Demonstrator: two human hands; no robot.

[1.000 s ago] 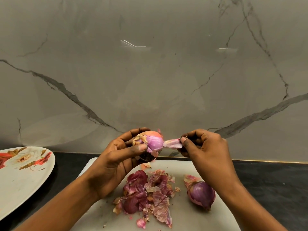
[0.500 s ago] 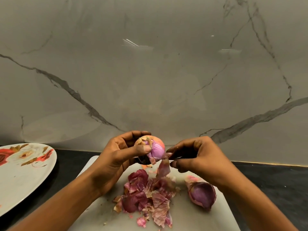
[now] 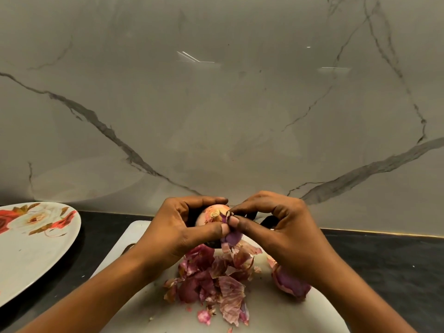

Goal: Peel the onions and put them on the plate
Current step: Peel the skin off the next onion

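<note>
Now the left hand (image 3: 182, 227) grips the onion (image 3: 212, 216) over the board (image 3: 276, 313); the right hand (image 3: 276, 227), at its three o'clock, pinches loose skin (image 3: 231, 236). The plate (image 3: 28, 255) lies at nine o'clock, nearer the left.

Left hand (image 3: 182, 229) curled round onion (image 3: 213, 213), thumb across front. Right hand (image 3: 283, 230) at its 3 o'clock, thumb and forefinger pinching skin flap (image 3: 233, 236). Forearms enter from 7 and 5 o'clock.

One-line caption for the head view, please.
Left hand holds an onion over the cutting board while the right hand pinches its skin.
</note>
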